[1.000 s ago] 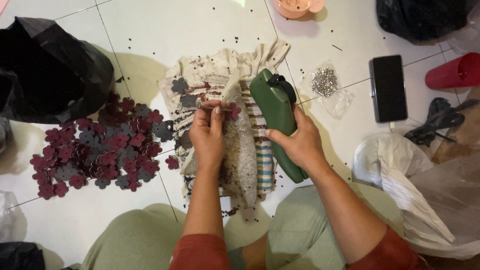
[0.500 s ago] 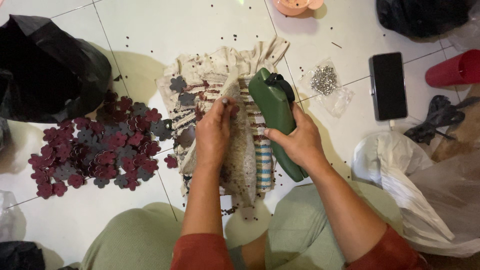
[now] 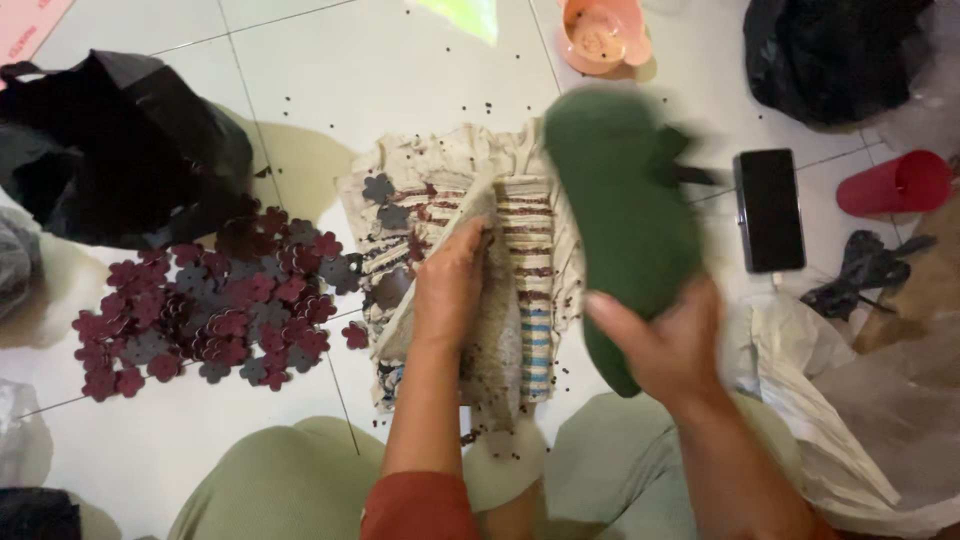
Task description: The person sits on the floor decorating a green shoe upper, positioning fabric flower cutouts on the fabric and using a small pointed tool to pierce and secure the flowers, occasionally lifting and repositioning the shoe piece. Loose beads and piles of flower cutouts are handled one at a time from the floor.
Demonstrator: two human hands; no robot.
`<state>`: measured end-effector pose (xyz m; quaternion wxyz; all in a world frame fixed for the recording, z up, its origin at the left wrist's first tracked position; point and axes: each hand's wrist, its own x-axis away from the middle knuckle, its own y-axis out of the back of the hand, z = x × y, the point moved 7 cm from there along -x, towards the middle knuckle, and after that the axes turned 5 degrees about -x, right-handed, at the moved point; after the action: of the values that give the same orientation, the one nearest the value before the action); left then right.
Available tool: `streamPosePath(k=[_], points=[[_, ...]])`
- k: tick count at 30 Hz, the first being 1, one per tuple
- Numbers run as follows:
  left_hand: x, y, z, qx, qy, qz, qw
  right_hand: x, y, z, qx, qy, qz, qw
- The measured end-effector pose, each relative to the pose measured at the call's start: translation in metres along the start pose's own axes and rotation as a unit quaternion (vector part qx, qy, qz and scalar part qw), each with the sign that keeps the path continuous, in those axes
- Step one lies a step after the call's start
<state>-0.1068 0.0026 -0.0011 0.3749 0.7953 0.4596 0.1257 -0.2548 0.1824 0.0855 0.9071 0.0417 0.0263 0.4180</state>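
Fingers of the left hand [image 3: 452,290] press flat, together, on the striped cloth [image 3: 525,290]; under them it should stay taut. The right hand [image 3: 660,345] wraps a blurred green tool [image 3: 615,210] raised beyond those fingertips, best brought down squarely.

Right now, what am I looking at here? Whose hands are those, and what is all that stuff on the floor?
A person wears a camera on their head, so you look down at their own two hands. They sit on a white tiled floor. The left hand presses on a striped cloth. The right hand holds a green tool, blurred because it is moving. Beside the cloth lies a pile of dark red and grey flower shapes. Around are a black bag, a phone, a red cup and a pink bowl.
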Motion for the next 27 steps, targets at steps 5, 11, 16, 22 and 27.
streamPosePath(k=[5, 11, 16, 22, 27], points=[[0.005, 0.000, 0.003, 0.030, -0.007, 0.004, 1.000, 0.022, 0.010, 0.035, -0.323, 0.140, 0.045, 0.935], [0.007, -0.012, 0.021, 0.032, -0.006, 0.023, 0.999, 0.000, -0.079, -0.003, 0.244, 0.062, 0.118, 0.961], [0.014, -0.021, 0.030, 0.011, 0.026, 0.043, 0.999, 0.001, -0.080, 0.010, 0.260, 0.002, 0.110, 0.959], [0.007, -0.005, 0.019, 0.067, -0.003, -0.008, 0.998, 0.015, -0.037, 0.017, -0.043, -0.091, 0.022, 0.995], [0.009, -0.001, 0.019, 0.090, 0.025, -0.004, 0.996, 0.022, -0.028, 0.020, 0.062, 0.144, 0.012, 0.988]])
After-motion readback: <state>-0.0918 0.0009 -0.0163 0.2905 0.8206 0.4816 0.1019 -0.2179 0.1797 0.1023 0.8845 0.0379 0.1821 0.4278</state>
